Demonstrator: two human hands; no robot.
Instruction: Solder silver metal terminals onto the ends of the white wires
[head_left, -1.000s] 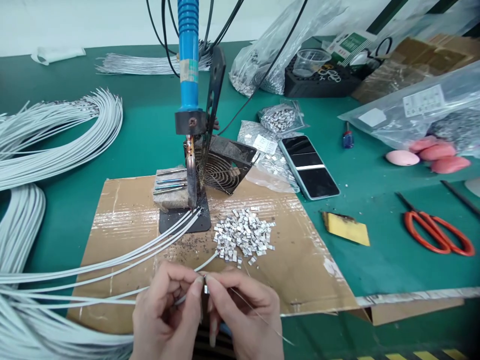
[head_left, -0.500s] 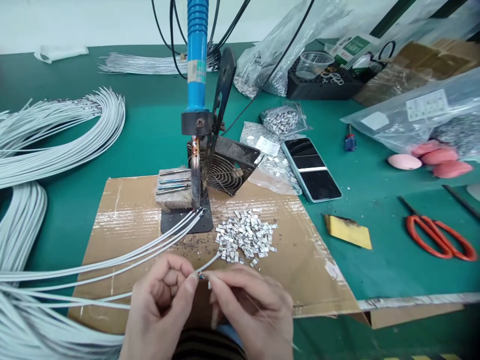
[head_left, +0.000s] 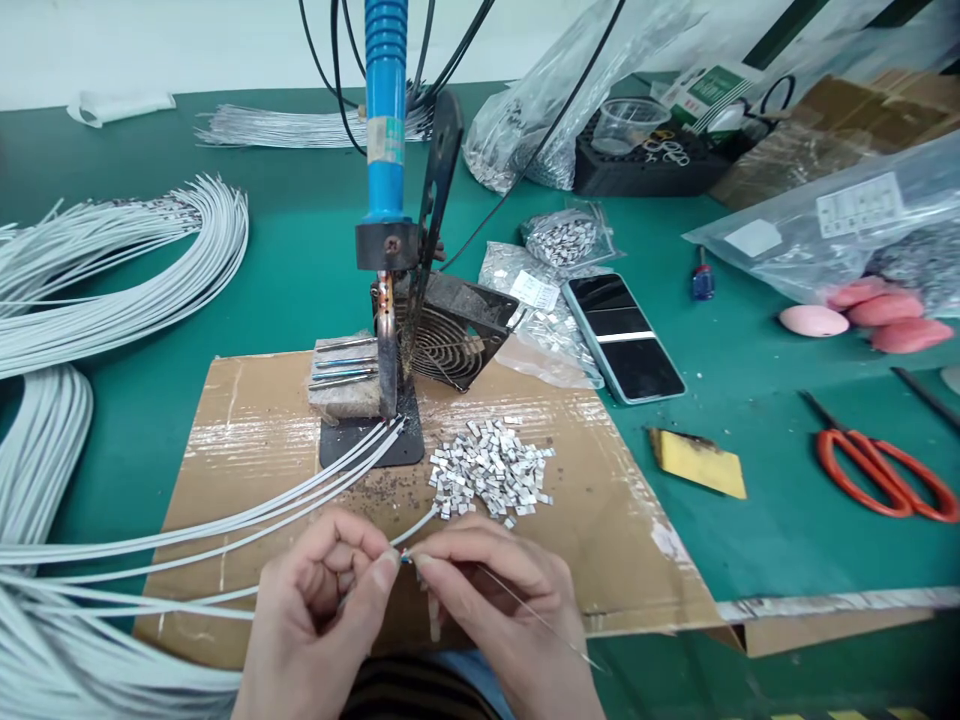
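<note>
In the head view my left hand (head_left: 322,610) pinches a white cable (head_left: 238,594) near its end, thumb against forefinger. Tiny coloured wire ends (head_left: 406,557) show between my two hands. My right hand (head_left: 510,610) has thumb and forefinger closed at those ends; a thin silvery wire (head_left: 544,620) trails from it toward the lower right. Just beyond my fingers another white cable (head_left: 416,525) reaches a pile of small metal connectors (head_left: 491,470). Behind stands an upright soldering iron (head_left: 386,150), tip down, with several white cable ends (head_left: 394,428) below it.
Cardboard (head_left: 600,540) covers the front of the green table. Cable bundles (head_left: 135,660) lie at left. A small fan (head_left: 450,330) sits behind the iron. Toward the right are a phone (head_left: 624,338), a yellow sponge (head_left: 697,465), red-handled scissors (head_left: 885,470) and plastic bags (head_left: 810,230).
My right hand has turned slightly, and the thin wire trailing from it shows more clearly. Both hands stay close together. The view has shifted slightly.
</note>
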